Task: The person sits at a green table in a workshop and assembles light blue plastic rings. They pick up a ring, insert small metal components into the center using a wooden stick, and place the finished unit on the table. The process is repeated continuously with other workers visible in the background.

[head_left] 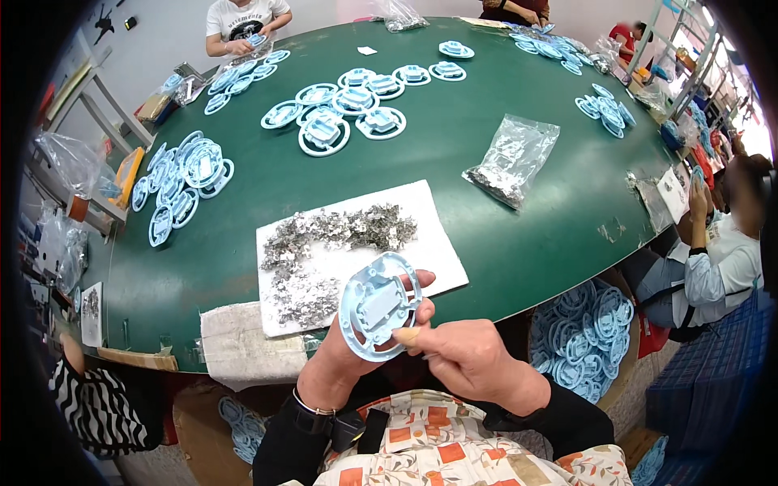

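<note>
R hand [470,356], lower centre: thumb and forefinger pressed together at the lower right rim of a light-blue round plastic frame [379,306]; whatever sits in the pinch is too small to make out. L hand [356,344] is mostly hidden behind the frame, fingertips curling over its right edge, so it's gripping the part. Frame is held just above the table's near edge, face toward the camera; the rectangular centre piece's long axis runs lower left to upper right. Just beyond, a white sheet [429,243] with a heap of small metal clips [332,243]. Green table [486,146] carries more blue frames [344,109] upper centre, and a clear bag of clips [512,158] to the right.
</note>
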